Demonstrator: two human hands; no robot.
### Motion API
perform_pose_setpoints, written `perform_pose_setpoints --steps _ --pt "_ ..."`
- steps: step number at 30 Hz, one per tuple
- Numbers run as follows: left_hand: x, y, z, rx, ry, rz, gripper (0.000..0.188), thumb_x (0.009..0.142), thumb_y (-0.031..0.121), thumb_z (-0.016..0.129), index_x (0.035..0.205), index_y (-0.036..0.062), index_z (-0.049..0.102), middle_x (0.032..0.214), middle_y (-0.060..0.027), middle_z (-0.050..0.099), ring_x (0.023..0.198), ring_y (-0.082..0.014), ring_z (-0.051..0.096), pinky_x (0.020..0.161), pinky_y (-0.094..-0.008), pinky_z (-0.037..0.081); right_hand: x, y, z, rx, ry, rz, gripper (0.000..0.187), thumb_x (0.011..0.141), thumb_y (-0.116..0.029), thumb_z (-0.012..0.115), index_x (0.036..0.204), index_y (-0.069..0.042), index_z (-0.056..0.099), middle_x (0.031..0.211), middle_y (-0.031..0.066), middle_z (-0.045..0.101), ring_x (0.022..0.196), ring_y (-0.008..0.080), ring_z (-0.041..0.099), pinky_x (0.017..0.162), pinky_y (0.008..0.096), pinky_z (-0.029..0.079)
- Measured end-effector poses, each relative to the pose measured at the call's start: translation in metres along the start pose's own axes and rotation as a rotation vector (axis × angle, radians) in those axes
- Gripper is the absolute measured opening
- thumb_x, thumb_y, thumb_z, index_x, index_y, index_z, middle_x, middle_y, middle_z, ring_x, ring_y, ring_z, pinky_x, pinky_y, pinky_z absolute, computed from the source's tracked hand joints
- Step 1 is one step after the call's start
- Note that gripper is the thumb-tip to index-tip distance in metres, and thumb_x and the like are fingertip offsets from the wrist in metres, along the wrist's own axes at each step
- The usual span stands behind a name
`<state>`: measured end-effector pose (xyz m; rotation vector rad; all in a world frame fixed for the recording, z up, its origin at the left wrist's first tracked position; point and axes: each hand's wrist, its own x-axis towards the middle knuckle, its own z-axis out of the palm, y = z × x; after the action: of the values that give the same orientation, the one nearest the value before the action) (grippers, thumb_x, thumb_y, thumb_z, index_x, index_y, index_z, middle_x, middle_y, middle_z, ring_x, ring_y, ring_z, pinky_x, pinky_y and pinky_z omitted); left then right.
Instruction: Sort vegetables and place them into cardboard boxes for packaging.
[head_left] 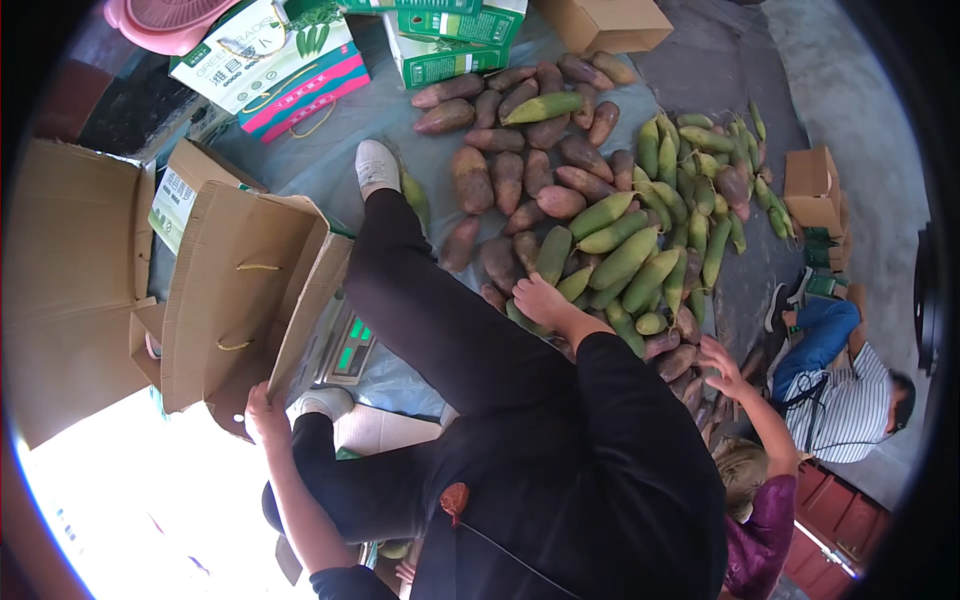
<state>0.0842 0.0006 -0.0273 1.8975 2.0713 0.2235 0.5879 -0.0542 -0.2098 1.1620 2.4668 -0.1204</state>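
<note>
My left hand point(266, 416) grips the lower edge of an open cardboard box point(330, 262), brown inside with yellow cord handles. My right hand point(540, 302) is down on the pile, its fingers curled at a green radish point(520, 318) that it partly hides. Another green radish point(553, 253) lies just beyond those fingers. More green radishes point(625, 258) are heaped to the right. Brownish-purple root vegetables point(472, 180) spread farther back. Beside the box sits a digital scale point(350, 352) with lit green displays, partly covered by the box.
Printed gift boxes point(270, 60), green cartons point(455, 60) and a pink plastic basket point(165, 22) stand at the back. A large cardboard box point(75, 290) is at left. One person in purple point(765, 540) reaches to the pile; another in stripes point(840, 405) sits at right.
</note>
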Motion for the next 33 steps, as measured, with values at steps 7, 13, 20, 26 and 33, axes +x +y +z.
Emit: perform_pose_setpoints --steps 7,13,20,26,33 --pt "-0.002 -0.002 -0.003 0.012 0.0 -0.027 0.022 0.072 0.002 0.059 0.094 0.0051 0.062 0.088 -0.0125 0.06 0.082 -0.0328 0.06 0.071 -0.0389 0.047 0.005 0.021 -0.031 0.013 0.102 -0.289 0.013 0.076 -0.022 0.055 0.083 -0.017 0.065 0.091 -0.0034 0.053 0.094 0.0163 0.046 0.083 0.0356 0.035" --pt "-0.003 0.015 -0.01 0.043 -0.024 -0.04 0.024 0.072 0.003 0.058 0.096 0.0034 0.061 0.089 -0.016 0.059 0.085 -0.0357 0.059 0.073 -0.0411 0.047 0.026 0.071 -0.071 0.09 0.245 0.22 0.01 0.066 -0.023 0.061 0.075 -0.018 0.062 0.087 0.0 0.054 0.09 0.0206 0.051 0.077 0.0388 0.038" --pt "-0.007 0.022 -0.009 0.139 0.0 -0.055 0.022 0.076 0.005 0.062 0.097 0.0094 0.063 0.088 -0.0099 0.059 0.084 -0.0314 0.06 0.071 -0.0397 0.048 0.001 0.098 -0.082 0.214 0.327 0.51 0.011 0.076 -0.018 0.06 0.085 -0.015 0.066 0.092 0.0008 0.06 0.093 0.0203 0.054 0.076 0.0374 0.039" --pt "-0.009 0.019 -0.01 0.101 0.021 -0.038 0.023 0.074 0.005 0.064 0.096 0.0105 0.064 0.088 -0.009 0.06 0.084 -0.031 0.061 0.07 -0.04 0.049 0.0 0.105 -0.078 0.155 0.189 0.671 0.015 0.081 -0.019 0.056 0.092 -0.014 0.066 0.089 0.0034 0.062 0.089 0.0246 0.057 0.076 0.0417 0.042" --pt "-0.007 0.019 -0.007 0.103 0.034 0.006 0.023 0.073 0.004 0.062 0.095 0.0108 0.065 0.087 -0.0089 0.062 0.084 -0.0299 0.062 0.07 -0.0401 0.05 0.021 0.125 -0.182 0.277 0.584 0.662 0.013 0.087 -0.021 0.051 0.085 -0.01 0.058 0.085 0.0095 0.057 0.073 0.033 0.06 0.061 0.0444 0.047"
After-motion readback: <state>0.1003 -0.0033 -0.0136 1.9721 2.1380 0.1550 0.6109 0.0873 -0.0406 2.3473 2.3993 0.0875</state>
